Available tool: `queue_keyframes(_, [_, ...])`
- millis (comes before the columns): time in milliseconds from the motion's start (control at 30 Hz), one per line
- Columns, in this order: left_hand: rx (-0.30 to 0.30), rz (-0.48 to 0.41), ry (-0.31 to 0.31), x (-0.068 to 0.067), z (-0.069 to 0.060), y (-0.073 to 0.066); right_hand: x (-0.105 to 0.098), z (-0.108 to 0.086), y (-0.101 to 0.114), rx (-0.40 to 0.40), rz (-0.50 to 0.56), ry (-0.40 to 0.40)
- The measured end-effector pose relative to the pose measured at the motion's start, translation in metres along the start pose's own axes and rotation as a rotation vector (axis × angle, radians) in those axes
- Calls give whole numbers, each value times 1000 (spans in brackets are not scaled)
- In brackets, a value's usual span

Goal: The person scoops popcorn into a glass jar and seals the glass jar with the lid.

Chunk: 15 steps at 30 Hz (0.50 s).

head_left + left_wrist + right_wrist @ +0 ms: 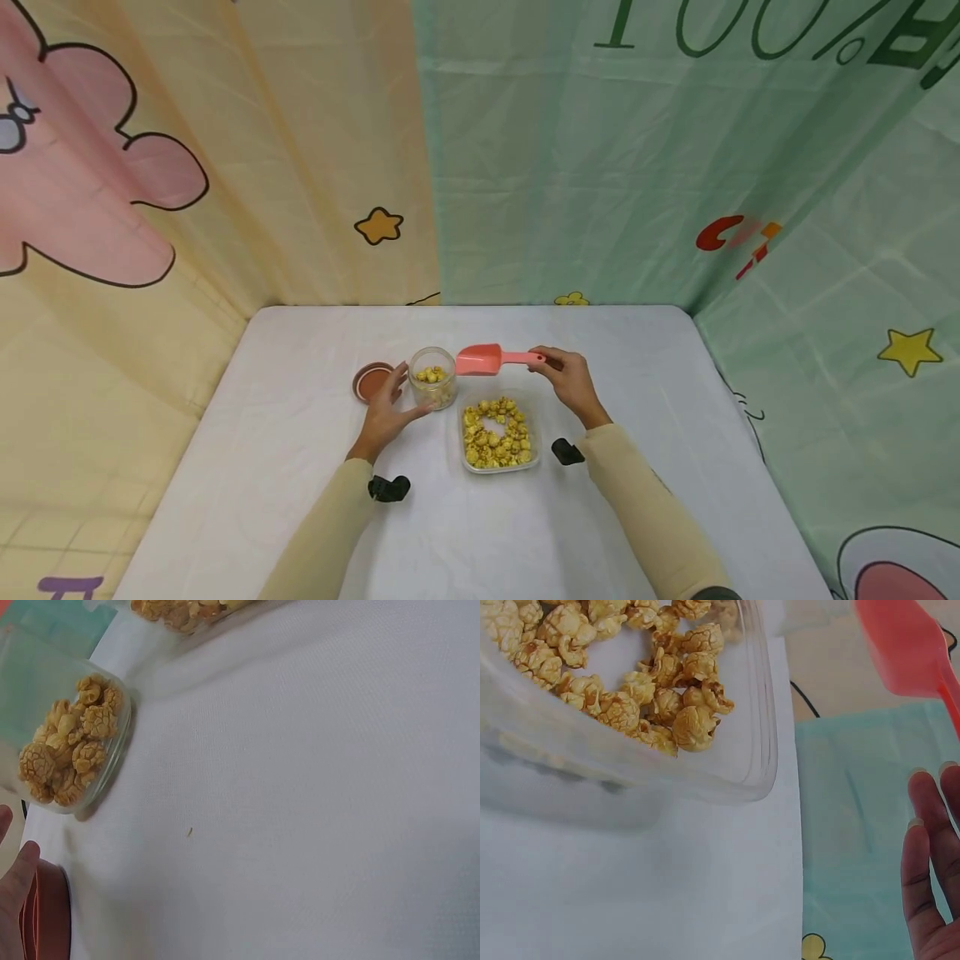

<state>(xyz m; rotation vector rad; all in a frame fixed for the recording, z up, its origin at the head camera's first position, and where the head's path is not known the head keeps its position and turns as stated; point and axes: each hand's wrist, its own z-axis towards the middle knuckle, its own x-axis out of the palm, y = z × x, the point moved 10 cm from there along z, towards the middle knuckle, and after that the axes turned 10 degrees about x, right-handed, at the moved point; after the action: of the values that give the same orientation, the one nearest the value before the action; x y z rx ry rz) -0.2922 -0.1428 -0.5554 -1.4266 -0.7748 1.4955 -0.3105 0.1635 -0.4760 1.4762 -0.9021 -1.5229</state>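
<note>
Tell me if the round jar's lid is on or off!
Off. The brown lid lies on the table beside the clear jar, whose uncovered mouth shows popcorn inside.

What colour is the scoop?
The scoop is coral pink. It shows best in the head view, where you can see the whole thing.

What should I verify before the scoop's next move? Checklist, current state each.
1. Lid off jar: ok, lying beside it.
2. Jar upright: ok.
3. Scoop secured: ok, right hand pinches it.
4. Scoop loaded: not ok, no popcorn visible in it.
5. Popcorn available in tub: ok, ringed around a bare patch.
6. Left hand steadying jar: cannot tell, contact unclear.
</note>
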Motion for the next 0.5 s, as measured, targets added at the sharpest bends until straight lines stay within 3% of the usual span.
queue_keyframes(300, [7,-15,-15,-7,-11,1,-6,-9,-15,30,51,40])
queue_keyframes(500, [61,-49,-40,-12,-20,-2,-14,-17,-19,1,64,36])
